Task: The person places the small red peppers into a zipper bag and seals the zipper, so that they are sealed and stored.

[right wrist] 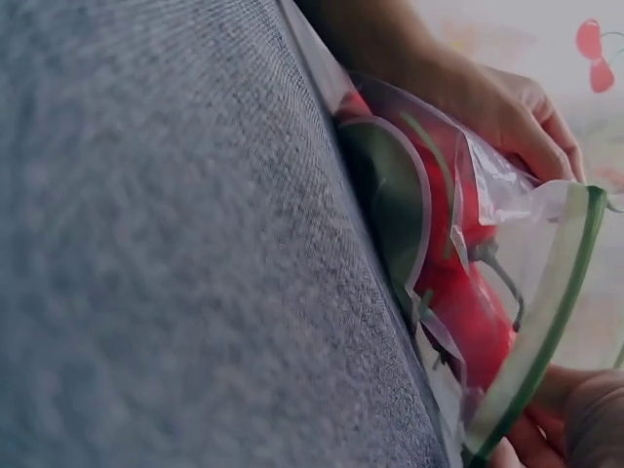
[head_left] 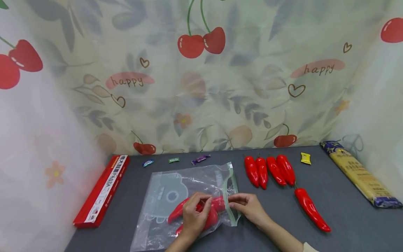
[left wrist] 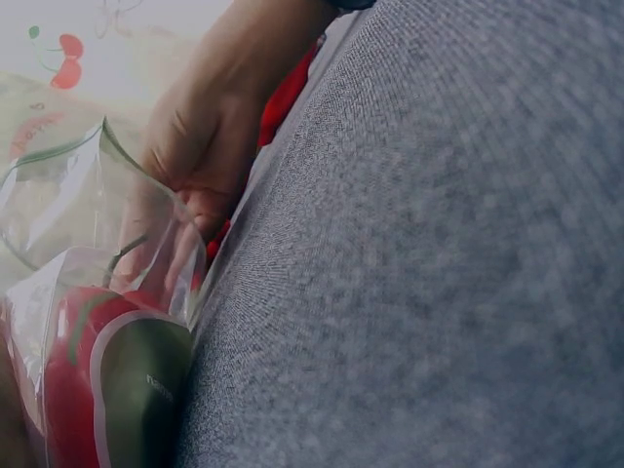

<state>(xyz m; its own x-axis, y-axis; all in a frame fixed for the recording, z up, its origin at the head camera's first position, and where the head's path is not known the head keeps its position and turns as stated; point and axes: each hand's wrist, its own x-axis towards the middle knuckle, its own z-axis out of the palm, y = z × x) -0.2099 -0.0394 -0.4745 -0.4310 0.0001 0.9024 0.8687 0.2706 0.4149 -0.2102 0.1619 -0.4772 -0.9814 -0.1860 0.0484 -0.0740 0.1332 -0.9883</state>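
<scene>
A clear zip bag (head_left: 201, 171) with a green-edged mouth lies on the dark table, printed with a pale cartoon figure. Several red chili peppers (head_left: 181, 210) are inside it. My left hand (head_left: 195, 213) pinches the bag's upper film over the peppers; its fingers (right wrist: 546, 146) drape over the bag's edge in the right wrist view. My right hand (head_left: 250, 209) reaches into the mouth from the right, fingers around the stem end of a red chili pepper (right wrist: 468, 312). In the left wrist view the right hand (left wrist: 200, 146) shows partly through the film.
Several loose red chili peppers (head_left: 284, 168) lie right of the bag. A red pasta box (head_left: 102, 190) stands at left, a yellow pasta packet (head_left: 359, 171) at right. Blue (head_left: 148, 163), green (head_left: 174, 160), purple (head_left: 200, 159) and yellow (head_left: 305, 158) candies line the back by the printed curtain (head_left: 201, 105).
</scene>
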